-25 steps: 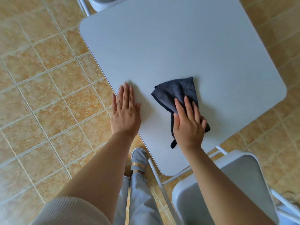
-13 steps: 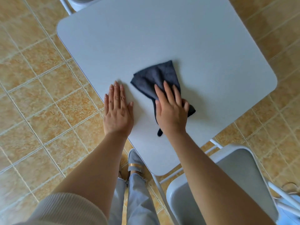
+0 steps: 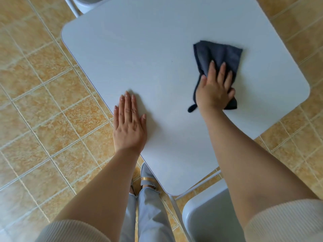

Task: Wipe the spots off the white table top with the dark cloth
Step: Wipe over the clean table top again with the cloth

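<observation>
The white table top (image 3: 148, 55) fills the middle of the view, turned like a diamond. A dark grey folded cloth (image 3: 218, 55) lies on its right part. My right hand (image 3: 214, 89) presses flat on the near end of the cloth, fingers spread over it, thumb side to the left. My left hand (image 3: 129, 123) rests flat and empty on the table's near left edge, fingers together. One tiny dark spot (image 3: 172, 61) shows on the table left of the cloth.
A white chair seat (image 3: 209, 219) stands at the table's near corner, lower right. Another white chair (image 3: 87, 4) sits at the far side, top left. Tan tiled floor (image 3: 35, 102) surrounds the table. My legs and a shoe (image 3: 147, 179) are below the table edge.
My right hand has slid the cloth to the right, away from my left hand, toward the table's right corner. My left hand stays flat at the near left edge.
</observation>
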Tool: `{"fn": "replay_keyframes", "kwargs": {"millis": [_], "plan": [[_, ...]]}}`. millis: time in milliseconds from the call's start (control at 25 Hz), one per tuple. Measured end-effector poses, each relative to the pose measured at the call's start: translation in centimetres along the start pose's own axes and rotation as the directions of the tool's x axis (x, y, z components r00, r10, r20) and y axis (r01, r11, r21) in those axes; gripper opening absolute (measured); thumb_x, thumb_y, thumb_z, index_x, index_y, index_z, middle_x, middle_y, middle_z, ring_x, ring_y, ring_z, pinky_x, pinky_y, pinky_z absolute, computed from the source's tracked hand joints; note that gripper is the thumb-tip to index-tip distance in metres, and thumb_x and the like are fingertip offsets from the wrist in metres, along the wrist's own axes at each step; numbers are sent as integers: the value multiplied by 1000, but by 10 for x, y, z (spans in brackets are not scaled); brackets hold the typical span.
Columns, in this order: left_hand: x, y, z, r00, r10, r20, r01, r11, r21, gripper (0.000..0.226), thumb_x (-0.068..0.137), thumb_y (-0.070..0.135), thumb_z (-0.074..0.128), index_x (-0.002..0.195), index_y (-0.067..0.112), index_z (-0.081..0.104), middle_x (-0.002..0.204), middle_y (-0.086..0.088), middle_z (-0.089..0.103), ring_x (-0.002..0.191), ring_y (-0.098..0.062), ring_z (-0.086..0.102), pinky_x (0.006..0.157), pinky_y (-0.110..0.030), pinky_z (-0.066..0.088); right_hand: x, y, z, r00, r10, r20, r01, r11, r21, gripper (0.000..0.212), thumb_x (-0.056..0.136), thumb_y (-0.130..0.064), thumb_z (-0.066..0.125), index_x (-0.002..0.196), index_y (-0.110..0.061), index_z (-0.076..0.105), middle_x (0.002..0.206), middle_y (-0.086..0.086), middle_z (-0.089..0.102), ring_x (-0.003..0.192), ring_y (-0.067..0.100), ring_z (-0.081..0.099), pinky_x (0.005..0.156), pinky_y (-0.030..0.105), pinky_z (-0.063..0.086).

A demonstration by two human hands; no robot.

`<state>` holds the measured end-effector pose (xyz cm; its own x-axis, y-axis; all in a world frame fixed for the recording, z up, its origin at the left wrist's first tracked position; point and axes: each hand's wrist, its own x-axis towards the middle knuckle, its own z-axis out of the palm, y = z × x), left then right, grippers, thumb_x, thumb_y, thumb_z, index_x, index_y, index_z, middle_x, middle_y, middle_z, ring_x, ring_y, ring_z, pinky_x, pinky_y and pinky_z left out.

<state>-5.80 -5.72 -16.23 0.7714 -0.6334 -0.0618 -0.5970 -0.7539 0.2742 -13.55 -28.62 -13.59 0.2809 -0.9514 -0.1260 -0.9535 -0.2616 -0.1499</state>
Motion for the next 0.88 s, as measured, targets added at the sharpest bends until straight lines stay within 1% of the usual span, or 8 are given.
{"fn": "replay_keyframes", "kwargs": {"millis": [120,240,320,400,480,640,720,880], "plan": [[-1,0,0,1000,9,-11,-9,1000,9,60,103,35,23,154,6,10,162,-9,8,150,-20,3,122,-37,3,-10,-45,14,975,-220,-20,220,975,-10,48,104,-42,37,151,-39,35,164,-4,25,151,24,23,108,48,29],[-1,-1,-1,1000,14,1,-14,1000,6,60,104,35,24,154,6,10,162,-9,8,150,-21,3,122,-38,5,-51,-38,21,853,-515,-85,512,857,-55,42,101,-38,43,142,-38,51,155,-6,44,143,22,41,97,43,38],[-1,-1,-2,1000,15,-1,-15,1000,10,60,104,35,24,154,6,10,162,-9,8,150,-20,3,122,-39,6,-71,-4,17,786,-614,-72,611,789,-56,40,103,-36,41,142,-38,51,154,-8,45,143,19,42,95,42,40],[-1,-2,-2,1000,22,-3,-22,1000,4,61,104,36,24,154,6,12,162,-9,9,150,-21,4,122,-39,7,-80,33,10,810,-581,-76,575,813,-85,39,105,-36,41,142,-37,51,155,-8,44,143,19,42,95,41,41],[0,-7,-4,999,42,24,-42,999,1,61,103,38,22,155,7,10,162,-8,8,150,-19,3,122,-37,5,-76,46,6,890,-451,-67,442,890,-117,41,104,-37,42,145,-36,48,157,-6,42,145,21,39,97,44,41],[-9,-21,-10,995,84,47,-86,996,27,61,103,40,20,155,9,10,162,-7,8,150,-17,3,122,-37,5,-46,-15,7,977,-212,19,213,976,-44,50,105,-36,40,154,-37,30,166,-5,21,153,23,18,109,50,29],[-18,-27,-11,995,91,51,-94,995,44,61,103,40,20,155,8,12,162,-7,10,150,-18,4,122,-39,6,-34,-54,11,973,-228,36,230,973,-35,51,106,-37,37,155,-38,25,167,-6,14,154,23,11,112,51,25],[-30,-34,-13,995,84,50,-87,994,60,61,103,40,18,154,7,14,162,-8,13,149,-19,8,121,-40,6,-45,-105,29,892,-451,43,453,890,-52,49,104,-39,39,153,-38,32,165,-5,23,153,23,19,110,48,28]]}}
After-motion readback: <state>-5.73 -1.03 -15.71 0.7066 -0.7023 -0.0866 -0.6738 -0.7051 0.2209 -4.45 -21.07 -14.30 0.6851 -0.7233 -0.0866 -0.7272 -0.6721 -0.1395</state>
